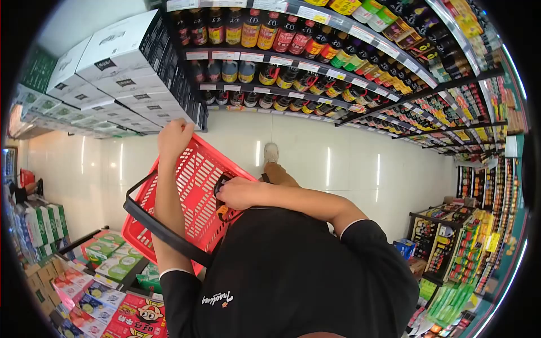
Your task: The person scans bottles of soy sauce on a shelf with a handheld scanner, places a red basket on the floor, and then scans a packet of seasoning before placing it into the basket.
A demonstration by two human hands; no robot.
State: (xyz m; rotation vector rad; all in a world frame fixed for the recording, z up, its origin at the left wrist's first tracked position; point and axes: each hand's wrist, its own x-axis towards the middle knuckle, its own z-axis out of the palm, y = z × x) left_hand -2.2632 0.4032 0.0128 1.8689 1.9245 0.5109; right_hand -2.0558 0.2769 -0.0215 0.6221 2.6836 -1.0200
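A red plastic shopping basket (pixel 191 186) with a black handle (pixel 147 221) hangs in front of my body. My left hand (pixel 174 138) is closed on the basket's far rim. My right hand (pixel 239 194) reaches across my chest to the basket's near side and grips a dark bottle (pixel 222 211) with an orange label, held just inside the basket. Most of the bottle is hidden by my fingers and my black shirt. My foot (pixel 271 152) shows on the floor beyond the basket.
Shelves of dark sauce bottles (pixel 282 39) run along the top and down the right side. Stacked white cartons (pixel 118 62) stand at top left. Colourful boxed goods (pixel 112 265) fill low displays at bottom left. A pale tiled floor (pixel 338 158) forms the aisle.
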